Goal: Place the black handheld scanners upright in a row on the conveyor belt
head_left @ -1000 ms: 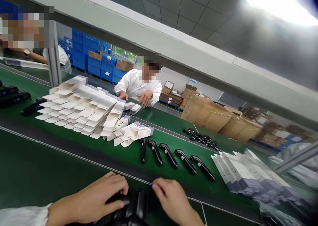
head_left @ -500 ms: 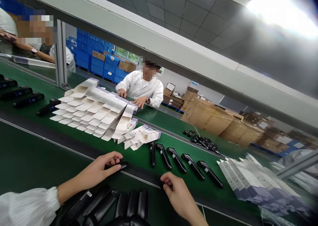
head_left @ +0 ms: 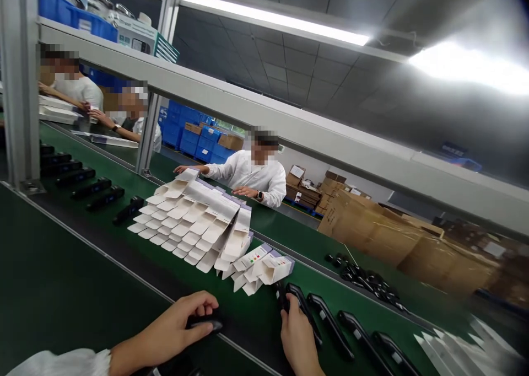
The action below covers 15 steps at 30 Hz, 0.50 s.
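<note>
Green conveyor belt point(head_left: 61, 277): left hand point(head_left: 182, 323) clamped on black handheld device point(head_left: 205, 324); right hand point(head_left: 297, 337) fingers together on device row point(head_left: 330, 326) beside carton stack point(head_left: 194, 227). Risk: nudging row askew.

Left hand point(head_left: 177, 326) grips black device point(head_left: 205, 324) — right hand point(head_left: 296, 337) touches another point(head_left: 306, 310).

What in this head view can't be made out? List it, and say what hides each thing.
- Black device under the left hand: mostly covered by the fingers.
- Right hand: wrist cut off by the bottom edge; its grip on the black handheld unit is unclear.
- Print on the folded cartons: too small.
- Flat white boxes: blurred at the corner.
</note>
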Motion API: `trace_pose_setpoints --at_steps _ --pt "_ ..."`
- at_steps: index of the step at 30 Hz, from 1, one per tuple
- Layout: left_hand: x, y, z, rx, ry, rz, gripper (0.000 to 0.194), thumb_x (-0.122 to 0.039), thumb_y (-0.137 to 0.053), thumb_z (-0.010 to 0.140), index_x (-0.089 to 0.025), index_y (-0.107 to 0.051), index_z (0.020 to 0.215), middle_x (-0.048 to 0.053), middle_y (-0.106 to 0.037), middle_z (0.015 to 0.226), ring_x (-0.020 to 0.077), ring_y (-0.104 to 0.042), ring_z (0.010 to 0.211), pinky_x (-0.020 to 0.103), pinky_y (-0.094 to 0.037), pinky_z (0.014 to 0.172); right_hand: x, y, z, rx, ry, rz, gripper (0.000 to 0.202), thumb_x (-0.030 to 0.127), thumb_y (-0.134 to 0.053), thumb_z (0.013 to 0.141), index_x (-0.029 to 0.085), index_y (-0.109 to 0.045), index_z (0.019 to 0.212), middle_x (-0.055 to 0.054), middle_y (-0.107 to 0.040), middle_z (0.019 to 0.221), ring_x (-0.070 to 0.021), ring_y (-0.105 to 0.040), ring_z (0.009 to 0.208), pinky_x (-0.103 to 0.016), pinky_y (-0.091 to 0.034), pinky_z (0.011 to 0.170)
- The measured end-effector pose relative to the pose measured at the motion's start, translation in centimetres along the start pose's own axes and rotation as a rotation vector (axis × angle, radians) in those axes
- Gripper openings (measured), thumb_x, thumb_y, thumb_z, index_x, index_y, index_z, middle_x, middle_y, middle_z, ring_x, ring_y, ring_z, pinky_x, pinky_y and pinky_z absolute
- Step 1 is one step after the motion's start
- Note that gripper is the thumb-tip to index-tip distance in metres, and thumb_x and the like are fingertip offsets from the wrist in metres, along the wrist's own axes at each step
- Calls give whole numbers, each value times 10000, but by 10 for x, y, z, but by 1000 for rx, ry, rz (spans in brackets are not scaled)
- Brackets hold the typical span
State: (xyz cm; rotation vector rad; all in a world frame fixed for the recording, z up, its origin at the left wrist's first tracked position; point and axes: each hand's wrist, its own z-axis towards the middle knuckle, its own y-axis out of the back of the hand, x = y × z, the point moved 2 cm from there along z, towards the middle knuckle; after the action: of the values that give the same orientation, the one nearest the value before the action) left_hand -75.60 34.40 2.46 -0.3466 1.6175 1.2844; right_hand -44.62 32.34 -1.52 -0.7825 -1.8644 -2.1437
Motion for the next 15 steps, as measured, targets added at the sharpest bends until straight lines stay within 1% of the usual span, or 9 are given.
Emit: trace_pose_setpoints --at_steps 2,6,8,10,11,12,14,15 --pt "2 4 -2 10 -1 4 299 -416 -604 850 -278 -633 1114 17 -642 1081 223 -573 1037 328 -450 964 5 0 8 -20 5 -45 385 157 -313 970 145 -451 1329 -163 -684 1092 -280 -677 975 -323 -483 719" --pt "7 13 -4 21 -4 25 296 -405 -608 852 -272 -625 1116 20 -636 1092 222 -569 1048 323 -437 975 10 -1 20 -26 -4 -74 365 170 -290 988 143 -458 1310 -158 -695 1081 -263 -698 915 -311 -492 698" --pt "10 18 -5 25 -14 35 289 -414 -609 855 -264 -626 1101 25 -634 1093 223 -568 1053 322 -436 977 7 -3 22 -37 -31 -84 389 214 -289 1000 148 -437 1353 -156 -707 1060 -273 -705 898 -324 -512 683" --pt "12 23 -6 33 -31 38 269 -420 -602 862 -257 -631 1073 28 -637 1092 224 -570 1059 318 -438 977 0 -10 19 -112 -27 -113 411 312 -344 1002 160 -454 1367 -173 -699 1116 -313 -694 966 -367 -542 706" --pt "13 26 -7 35 -42 37 255 -418 -597 864 -256 -634 1059 28 -640 1092 225 -573 1062 315 -439 978 -2 -16 16 -177 21 -129 423 366 -385 992 170 -481 1355 -182 -684 1166 -337 -678 1022 -397 -555 737" --pt "15 29 -7 38 -52 36 240 -412 -594 866 -258 -637 1045 26 -643 1091 225 -577 1062 311 -441 978 -4 -25 11 -258 109 -133 421 398 -422 980 185 -514 1331 -183 -666 1214 -352 -654 1082 -422 -560 786" --pt "20 33 -7 45 -76 42 206 -398 -595 864 -267 -647 1015 17 -652 1082 221 -590 1049 299 -446 971 -2 -47 0 -404 386 -98 354 390 -454 971 231 -571 1266 -155 -661 1238 -338 -630 1138 -431 -555 872" --pt "23 35 -6 47 -88 50 189 -394 -600 862 -273 -654 997 12 -657 1071 219 -597 1034 292 -451 961 1 -60 -6 -439 536 -65 316 361 -444 976 259 -586 1241 -133 -683 1193 -314 -649 1105 -417 -559 881"
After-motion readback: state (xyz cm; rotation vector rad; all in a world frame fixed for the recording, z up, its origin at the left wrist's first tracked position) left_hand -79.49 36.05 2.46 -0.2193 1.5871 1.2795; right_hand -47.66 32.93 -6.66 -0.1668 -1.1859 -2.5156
